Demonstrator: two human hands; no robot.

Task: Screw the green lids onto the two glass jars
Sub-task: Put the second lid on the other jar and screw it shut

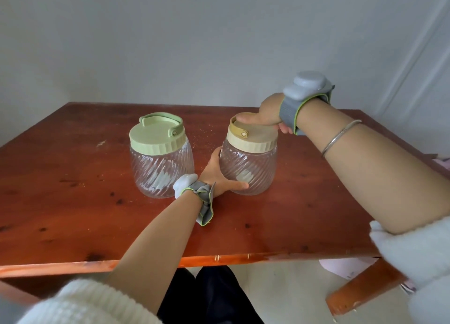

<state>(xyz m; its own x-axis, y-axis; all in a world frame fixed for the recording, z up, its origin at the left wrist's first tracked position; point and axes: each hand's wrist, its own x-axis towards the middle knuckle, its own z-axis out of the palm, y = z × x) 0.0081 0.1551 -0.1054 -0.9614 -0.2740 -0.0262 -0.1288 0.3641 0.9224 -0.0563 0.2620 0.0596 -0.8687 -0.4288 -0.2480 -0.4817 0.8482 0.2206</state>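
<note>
Right hand [264,114] clamps the second lid [252,138], left hand [219,172] braces its jar [248,170] mid-worktop [73,214]; next, probably twist until snug.

No legible text, label or number anywhere.

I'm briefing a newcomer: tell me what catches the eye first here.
Two ribbed glass jars stand mid-table: the left jar wears a green lid, untouched. The right jar has a tan lid, pressed by the right hand while the left hand grips its body.
</note>
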